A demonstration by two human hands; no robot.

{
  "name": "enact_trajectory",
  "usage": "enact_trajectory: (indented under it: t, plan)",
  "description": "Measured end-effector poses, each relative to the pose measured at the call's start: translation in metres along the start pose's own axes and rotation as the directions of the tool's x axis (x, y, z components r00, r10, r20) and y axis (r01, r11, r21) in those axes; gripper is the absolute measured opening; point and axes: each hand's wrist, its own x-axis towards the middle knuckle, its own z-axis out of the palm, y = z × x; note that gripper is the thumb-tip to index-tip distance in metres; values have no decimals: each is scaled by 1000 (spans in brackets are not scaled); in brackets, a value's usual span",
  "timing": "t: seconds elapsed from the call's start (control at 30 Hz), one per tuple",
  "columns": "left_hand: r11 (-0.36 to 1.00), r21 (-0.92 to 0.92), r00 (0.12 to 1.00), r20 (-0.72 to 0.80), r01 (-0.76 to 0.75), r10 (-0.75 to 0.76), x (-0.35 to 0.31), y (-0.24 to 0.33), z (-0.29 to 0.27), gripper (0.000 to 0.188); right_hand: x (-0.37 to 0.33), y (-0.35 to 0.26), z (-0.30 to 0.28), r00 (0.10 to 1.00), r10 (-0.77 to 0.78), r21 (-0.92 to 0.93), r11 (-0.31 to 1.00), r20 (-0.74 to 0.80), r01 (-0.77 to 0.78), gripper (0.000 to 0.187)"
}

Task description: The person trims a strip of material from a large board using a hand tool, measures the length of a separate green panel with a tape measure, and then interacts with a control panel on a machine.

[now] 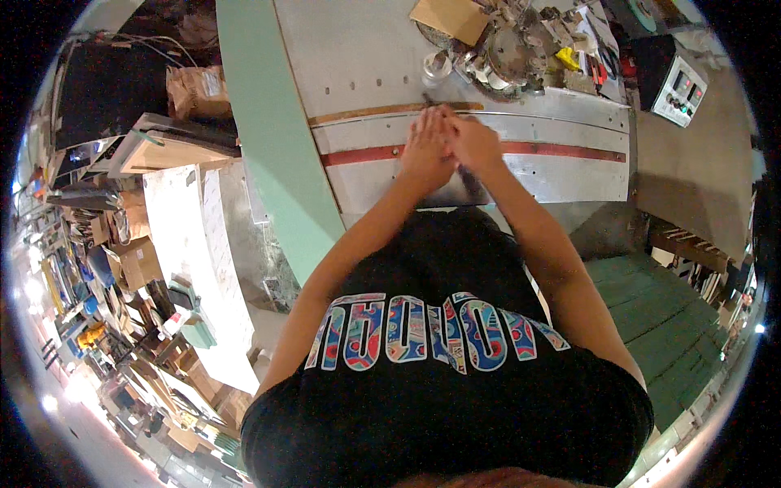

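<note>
My left hand (428, 150) and my right hand (476, 145) are pressed together over the metal worktable (366, 180), close to its red strip (561, 150). Fingers of both hands are closed and overlap, hiding most of what lies between them. A dark slim piece (429, 99) pokes out past the fingertips, and a dark patch shows under the right wrist; I cannot tell whether they belong to one thing. Just beyond the hands stands a small clear jar (437, 68) with whitish contents.
Metal parts and tools (508, 57) are heaped at the back right, with a cardboard piece (450, 19) among them. A control box (679, 91) with a lit display stands at far right. Along the left runs a pale green board (264, 122); a brown paper bag (198, 92) lies past it.
</note>
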Motion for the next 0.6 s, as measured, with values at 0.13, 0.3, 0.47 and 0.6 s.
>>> enact_trajectory:
  t: [0.13,0.3,0.47,0.6]
  plan:
    - [995,-29,989,-112,97,-99,-19,-29,2,101,22,-28,10,990,-127,20,992,56,126,46]
    - [999,-50,992,-123,-9,3,9,2,37,98,15,33,-12,989,-147,87,985,-29,149,42]
    - [992,-83,989,-120,-99,89,55,32,48,102,30,78,-22,997,72,133,989,-9,-70,44]
    - [1000,1,999,-48,12,-12,30,19,36,100,11,54,-6,1000,17,151,988,-24,-13,44]
